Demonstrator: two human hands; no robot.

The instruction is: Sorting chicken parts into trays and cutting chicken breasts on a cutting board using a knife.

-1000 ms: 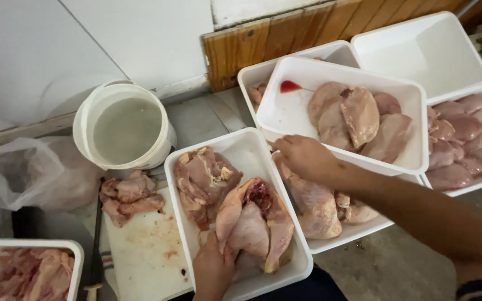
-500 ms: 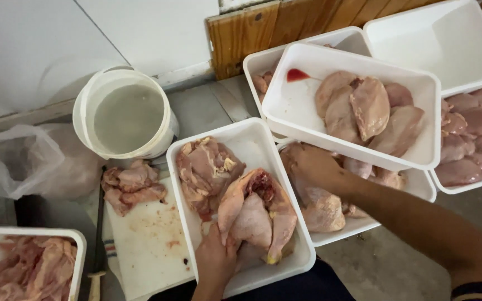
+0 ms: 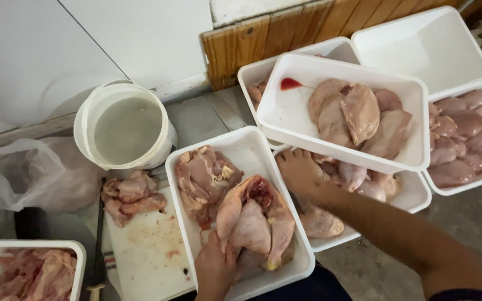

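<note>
My left hand (image 3: 214, 266) grips the lower end of a raw chicken carcass (image 3: 255, 220) that lies in a white tray (image 3: 294, 262) in front of me. Beside the carcass in the same tray lies a pile of raw chicken pieces (image 3: 203, 179). My right hand (image 3: 299, 171) reaches under a stacked white tray (image 3: 285, 120) into the lower tray (image 3: 414, 198) of chicken pieces; its fingers are partly hidden, so what it touches is unclear. The stacked tray holds several chicken breasts (image 3: 358, 114).
A white bucket of cloudy water (image 3: 124, 127) stands at the left. Chicken scraps (image 3: 129, 195) lie on a stained white cutting board (image 3: 149, 253), a knife (image 3: 97, 251) beside it. More trays: meat at bottom left (image 3: 29, 273), fillets at right (image 3: 467, 142), an empty one (image 3: 419, 47). Plastic bag (image 3: 18, 175) at left.
My right hand has moved from the tray's edge down and under the stacked tray. My left hand keeps hold of the carcass. The view has shifted slightly.
</note>
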